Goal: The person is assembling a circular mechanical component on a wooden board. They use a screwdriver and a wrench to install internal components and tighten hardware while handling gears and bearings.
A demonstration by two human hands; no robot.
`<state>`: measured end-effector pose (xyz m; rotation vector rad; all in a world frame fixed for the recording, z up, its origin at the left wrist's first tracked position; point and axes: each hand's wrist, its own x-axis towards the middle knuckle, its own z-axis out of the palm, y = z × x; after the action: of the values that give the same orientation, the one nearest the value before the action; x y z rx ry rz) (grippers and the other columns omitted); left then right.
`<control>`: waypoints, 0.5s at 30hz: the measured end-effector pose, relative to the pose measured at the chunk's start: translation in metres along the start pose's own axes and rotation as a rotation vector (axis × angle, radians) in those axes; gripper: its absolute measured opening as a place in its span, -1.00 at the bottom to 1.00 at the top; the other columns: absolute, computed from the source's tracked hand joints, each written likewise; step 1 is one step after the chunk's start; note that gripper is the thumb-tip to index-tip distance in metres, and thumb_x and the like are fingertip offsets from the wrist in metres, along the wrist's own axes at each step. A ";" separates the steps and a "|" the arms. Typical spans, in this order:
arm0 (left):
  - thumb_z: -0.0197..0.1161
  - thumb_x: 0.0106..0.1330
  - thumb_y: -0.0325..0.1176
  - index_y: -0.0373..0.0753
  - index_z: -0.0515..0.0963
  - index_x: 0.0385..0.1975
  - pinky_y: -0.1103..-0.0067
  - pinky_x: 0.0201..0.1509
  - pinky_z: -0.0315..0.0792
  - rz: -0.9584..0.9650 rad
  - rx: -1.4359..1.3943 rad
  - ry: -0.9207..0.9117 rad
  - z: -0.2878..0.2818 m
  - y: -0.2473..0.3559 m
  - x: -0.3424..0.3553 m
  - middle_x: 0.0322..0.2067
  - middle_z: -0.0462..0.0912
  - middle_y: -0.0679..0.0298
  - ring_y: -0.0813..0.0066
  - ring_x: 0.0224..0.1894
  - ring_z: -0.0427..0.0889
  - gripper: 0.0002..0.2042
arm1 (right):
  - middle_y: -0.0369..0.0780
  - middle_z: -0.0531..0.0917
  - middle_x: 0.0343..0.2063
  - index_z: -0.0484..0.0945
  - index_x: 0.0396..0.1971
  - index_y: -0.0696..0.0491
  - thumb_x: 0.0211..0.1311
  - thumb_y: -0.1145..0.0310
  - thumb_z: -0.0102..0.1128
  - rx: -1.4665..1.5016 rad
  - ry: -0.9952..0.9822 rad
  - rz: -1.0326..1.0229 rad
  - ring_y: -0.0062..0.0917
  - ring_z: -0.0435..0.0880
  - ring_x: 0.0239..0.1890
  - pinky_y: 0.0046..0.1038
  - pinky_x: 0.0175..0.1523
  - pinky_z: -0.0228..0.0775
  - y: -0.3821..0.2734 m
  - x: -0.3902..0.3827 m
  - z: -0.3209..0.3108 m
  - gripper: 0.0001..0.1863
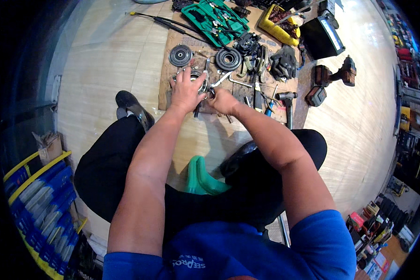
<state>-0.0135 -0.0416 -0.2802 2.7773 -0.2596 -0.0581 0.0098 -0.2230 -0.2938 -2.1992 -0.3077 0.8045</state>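
My left hand [185, 95] is spread over a round, ringed metal part [196, 74], apparently a pulley, with the fingers gripping its rim. The hand hides much of it. Close beside it, my right hand [223, 101] is closed around something small and dark, mostly covered by the fingers. A black grooved pulley [180, 55] lies flat beyond my left hand. A thick black ring-shaped pulley [228, 59] sits beyond my right hand, and a bent silver hex key [241, 82] lies to its right.
Cardboard [165, 86] lies under the parts. Farther back are a green tool case [214, 21], yellow container [277, 28] and black battery [318, 38]. Dark gloves [283, 63], a hammer [287, 97] and a cordless driver [344, 72] lie right. A green stool [198, 175] is between my legs.
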 end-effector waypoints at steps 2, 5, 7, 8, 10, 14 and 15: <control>0.56 -0.02 -0.12 0.19 0.50 0.19 -0.06 0.29 0.23 0.072 0.027 -0.017 -0.003 0.001 0.002 0.28 0.27 0.07 0.05 0.27 0.31 -0.33 | 0.08 0.71 -0.36 0.62 -0.24 0.17 0.06 0.34 0.26 -0.435 -0.293 -0.243 -0.04 0.72 -0.23 -0.14 -0.08 0.54 0.005 0.017 -0.027 -0.72; 0.55 -0.02 -0.12 0.19 0.52 0.17 0.15 0.28 0.27 0.168 0.066 -0.051 -0.006 0.002 0.005 0.26 0.31 0.05 0.03 0.25 0.33 -0.35 | 0.04 0.71 -0.33 0.63 -0.22 0.13 0.08 0.38 0.22 -0.633 -0.399 -0.397 -0.05 0.71 -0.20 -0.10 -0.07 0.53 0.018 0.025 -0.042 -0.75; 0.54 -0.01 -0.11 0.18 0.52 0.18 0.13 0.26 0.28 0.147 0.067 -0.012 -0.010 -0.006 0.006 0.26 0.31 0.05 0.02 0.25 0.33 -0.36 | 0.05 0.70 -0.30 0.62 -0.20 0.13 0.09 0.38 0.22 -0.664 -0.356 -0.333 -0.04 0.70 -0.18 -0.10 -0.06 0.52 0.017 0.032 -0.040 -0.74; 0.54 -0.01 -0.10 0.17 0.52 0.18 0.11 0.26 0.29 0.146 0.037 -0.014 -0.009 -0.004 0.007 0.28 0.29 0.04 0.01 0.25 0.33 -0.36 | 0.04 0.70 -0.28 0.62 -0.18 0.11 0.17 0.33 0.25 -0.639 -0.338 -0.303 -0.04 0.69 -0.17 -0.10 -0.05 0.52 0.015 0.032 -0.043 -0.75; 0.55 0.00 -0.11 0.21 0.50 0.19 -0.01 0.28 0.26 0.130 0.053 -0.058 -0.004 0.003 0.005 0.31 0.26 0.07 0.03 0.28 0.31 -0.35 | 0.03 0.71 -0.25 0.60 -0.08 0.06 0.17 0.33 0.22 -0.594 -0.259 -0.270 -0.04 0.70 -0.15 -0.09 -0.03 0.53 0.011 0.025 -0.058 -0.69; 0.57 -0.02 -0.07 0.28 0.45 0.23 -0.12 0.32 0.20 0.072 -0.050 -0.054 0.004 -0.006 0.000 0.30 0.25 0.11 0.06 0.31 0.28 -0.29 | 0.12 0.66 -0.32 0.59 -0.24 0.15 0.29 0.22 0.21 -0.309 0.086 -0.330 0.03 0.67 -0.23 -0.07 -0.14 0.47 -0.055 -0.016 -0.109 -0.73; 0.57 -0.03 -0.06 0.28 0.44 0.24 -0.11 0.34 0.19 0.071 -0.038 -0.072 0.003 -0.003 0.001 0.30 0.25 0.12 0.06 0.33 0.26 -0.28 | 0.12 0.65 -0.34 0.58 -0.27 0.17 0.32 0.20 0.20 -0.225 0.169 -0.287 0.04 0.66 -0.26 -0.08 -0.17 0.45 -0.069 -0.031 -0.121 -0.70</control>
<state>-0.0125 -0.0395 -0.2839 2.7288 -0.3715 -0.1441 0.0653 -0.2599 -0.1677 -2.3406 -0.6384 0.4414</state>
